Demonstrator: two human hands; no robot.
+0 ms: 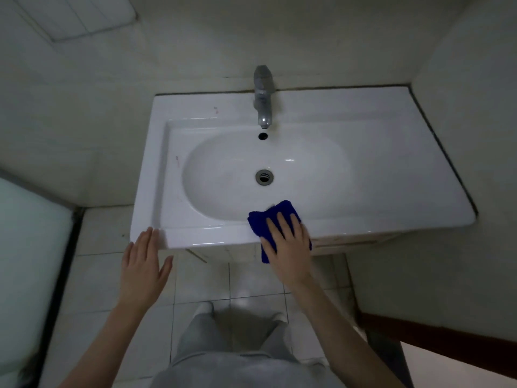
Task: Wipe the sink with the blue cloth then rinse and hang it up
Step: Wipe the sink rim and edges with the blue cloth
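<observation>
- At the sink's (349, 217) front rim, the right hand (288, 242) is lying flat, fingers spread, pressing the blue cloth (282, 212) down rather than clutching it.
- Cloth is sitting folded across the rim: far edge is reaching toward the basin slope, near corner is hanging off the front lip.
- Left hand (144, 264) is open and holding nothing, fingertips at or just off the rim's left front corner; contact is too blurred to call.
- Risk: with only palm pressure on it, the cloth is likely to bunch or slide out on glossy porcelain, and the overhanging corner is already biasing it toward the floor.
- Risk: pinkish marks (215, 110) on the left deck and basin shoulder are sitting well apart from the cloth; a pass kept near the front is going to miss them.
- Risk: the drain (264, 177) is standing open, so a loose cloth corner could snag there during the basin wipe.
- Tap (263, 96) is showing no water; wiping step is barely begun by the look of it.
</observation>
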